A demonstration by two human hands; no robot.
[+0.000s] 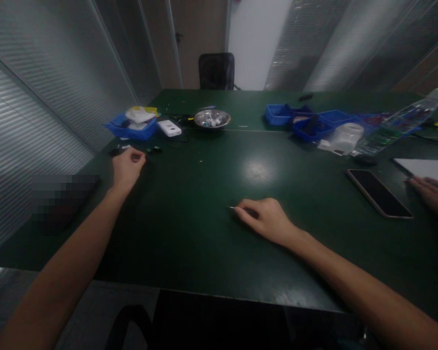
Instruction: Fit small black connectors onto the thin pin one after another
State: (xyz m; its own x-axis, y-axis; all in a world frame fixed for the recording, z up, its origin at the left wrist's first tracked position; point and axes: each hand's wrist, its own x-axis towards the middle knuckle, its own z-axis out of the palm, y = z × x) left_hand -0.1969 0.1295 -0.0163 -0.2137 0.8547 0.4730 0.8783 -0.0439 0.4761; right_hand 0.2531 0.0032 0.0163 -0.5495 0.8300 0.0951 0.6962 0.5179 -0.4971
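My left hand point(126, 167) reaches out to the left part of the dark green table point(204, 243), fingers curled together over small dark parts point(154, 150) lying there; what it pinches is too small to name. My right hand point(267, 219) rests near the table's middle, fingers closed round a thin pointed tool point(237, 209) whose tip sticks out to the left.
A blue bin point(131, 127) with white things, a white device point(170, 128) and a metal bowl point(212, 118) stand at the back left. Blue trays point(306, 121) and a clear bag sit back right. A phone point(378, 193) lies right, by another person's hand point(433, 194).
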